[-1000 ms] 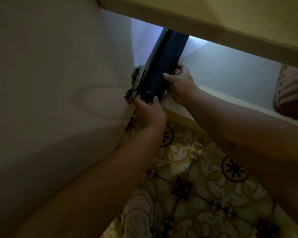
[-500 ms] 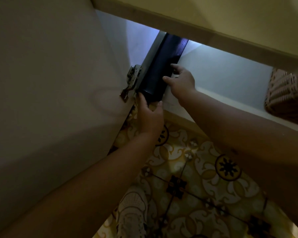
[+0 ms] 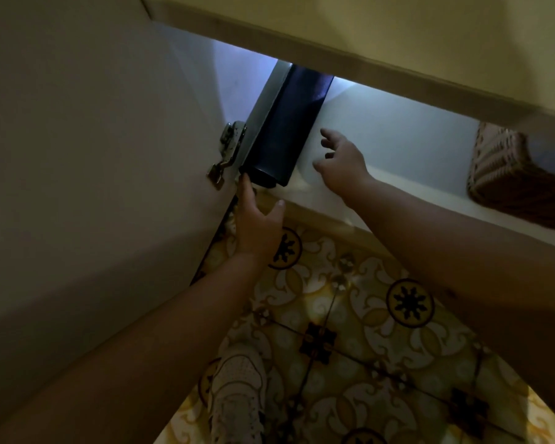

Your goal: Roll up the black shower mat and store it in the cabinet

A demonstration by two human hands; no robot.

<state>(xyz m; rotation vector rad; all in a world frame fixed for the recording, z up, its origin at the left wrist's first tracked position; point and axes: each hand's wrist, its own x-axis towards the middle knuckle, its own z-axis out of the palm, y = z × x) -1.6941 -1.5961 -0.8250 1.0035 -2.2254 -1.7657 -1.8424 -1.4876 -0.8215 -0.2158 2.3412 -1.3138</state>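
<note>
The rolled black shower mat [image 3: 287, 129] lies on the white cabinet shelf [image 3: 398, 145], pressed along the cabinet's left wall, its near end at the shelf's front edge. My left hand [image 3: 258, 222] is just below that end, fingers spread, with one fingertip touching the roll's lower left corner. My right hand [image 3: 342, 163] hovers open over the shelf, a short gap to the right of the mat, holding nothing. The mat's far end is hidden behind the cabinet's top rail [image 3: 350, 56].
The open cabinet door [image 3: 87, 174] fills the left, its metal hinge [image 3: 226, 152] beside the mat. A woven basket [image 3: 507, 171] sits on the shelf at the right. Patterned yellow floor tiles [image 3: 350, 315] and a white shoe [image 3: 237, 395] lie below.
The mat slid deeper onto the shelf. My right hand let go of it and drew off to the right. My left hand opened and dropped below the roll's end.
</note>
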